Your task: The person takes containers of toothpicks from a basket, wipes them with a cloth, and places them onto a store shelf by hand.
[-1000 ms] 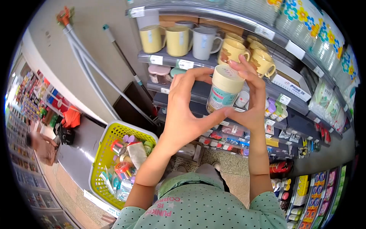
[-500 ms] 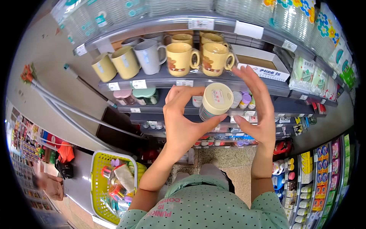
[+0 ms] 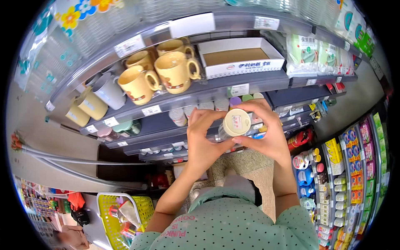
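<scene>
Between my two hands is a small clear jar with a cream lid; a price sticker is on top of the lid. My left hand grips its left side, thumb below and fingers curled behind. On the other side, my right hand has its fingers over the lid's upper right and its thumb at the lower edge, closed around the jar. Behind it, a lower shelf holds several similar lidded jars, one with a purple lid. Above them stand yellow mugs in plastic wrap.
A white cardboard tray sits right of the mugs. At lower left stands a yellow-green shopping basket with goods in it. Bottles and boxes fill the right-hand shelf. Grey poles lean at left; a person is beyond.
My right hand has closed in from the right and now holds the jar together with my left. The view has turned right, so the mugs appear farther left.
</scene>
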The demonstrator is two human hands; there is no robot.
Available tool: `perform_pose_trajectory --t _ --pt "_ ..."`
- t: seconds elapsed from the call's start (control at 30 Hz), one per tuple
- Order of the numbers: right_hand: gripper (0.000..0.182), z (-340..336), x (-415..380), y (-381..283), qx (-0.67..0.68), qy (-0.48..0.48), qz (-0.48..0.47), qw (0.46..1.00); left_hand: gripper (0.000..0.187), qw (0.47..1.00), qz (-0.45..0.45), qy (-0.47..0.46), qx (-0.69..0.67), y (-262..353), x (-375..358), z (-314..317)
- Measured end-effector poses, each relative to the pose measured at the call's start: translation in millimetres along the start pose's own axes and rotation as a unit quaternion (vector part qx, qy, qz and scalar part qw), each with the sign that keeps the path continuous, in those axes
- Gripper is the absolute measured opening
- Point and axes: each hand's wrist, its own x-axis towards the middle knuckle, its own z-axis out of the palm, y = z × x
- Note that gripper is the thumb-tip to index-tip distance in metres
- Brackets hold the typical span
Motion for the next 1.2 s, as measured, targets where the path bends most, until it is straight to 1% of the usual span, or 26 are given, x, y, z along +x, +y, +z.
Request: perform_pose_trajectory --t 0.07,0.1,0.2,0.23,0.33,0.37,0.47,0.5,0.6,0.67,0.73,0.83,0.93,1.03,1.17,1.2 --pt "0.054 -13 -9 10 0.004 0.004 0.034 0.999 0.048 1.0 -0.002 -0.002 -0.015 -4 -2 22" --pt "0.053 -17 -16 19 -0.014 0.015 0.035 0.999 0.048 1.0 -0.014 -0.008 -0.018 -5 -4 31" --pt "0.054 -31 -36 46 -0.003 0.027 0.061 0.998 0.048 1.0 -0.018 -0.017 -0.015 -14 -16 66" --pt "0.055 -37 -41 52 -0.012 0.02 0.064 0.998 0.061 0.998 -0.032 -0.05 -0.021 -20 -23 76" --pt "0.054 -51 -63 87 -0.018 0.048 0.12 0.991 0.08 0.992 -0.074 -0.095 -0.044 -27 -34 105" --pt "0.051 -55 -67 99 -0.016 0.06 0.141 0.988 0.091 0.984 -0.089 -0.151 0.007 -39 -43 114" --pt "0.05 -68 -77 145 -0.077 0.083 0.135 0.984 0.089 0.972 -0.12 -0.191 0.063 -60 -60 137" --pt "0.049 -70 -77 155 -0.077 0.098 0.148 0.981 0.086 0.971 -0.111 -0.194 0.085 -63 -64 144" --pt "0.05 -74 -74 182 -0.116 0.077 0.145 0.98 0.085 0.976 -0.054 -0.183 0.11 -63 -64 161" --pt "0.051 -73 -70 197 -0.115 0.068 0.133 0.982 0.088 0.969 -0.05 -0.196 0.142 -63 -64 170" --pt "0.052 -73 -64 207 -0.102 0.053 0.116 0.987 0.09 0.963 -0.04 -0.199 0.179 -62 -62 177" --pt "0.052 -72 -61 225 -0.099 0.042 0.104 0.989 0.092 0.952 -0.063 -0.219 0.202 -67 -63 187" --pt "0.052 -73 -57 241 -0.091 0.039 0.092 0.991 0.093 0.935 -0.066 -0.26 0.231 -74 -67 196" --pt "0.053 -75 -53 250 -0.088 0.032 0.084 0.992 0.093 0.922 -0.082 -0.304 0.225 -74 -71 204" --pt "0.055 -77 -45 256 -0.129 0.012 0.074 0.989 0.094 0.917 -0.083 -0.322 0.222 -77 -72 218" --pt "0.055 -77 -44 259 -0.112 0.011 0.076 0.991 0.094 0.915 -0.083 -0.325 0.224 -78 -72 220"
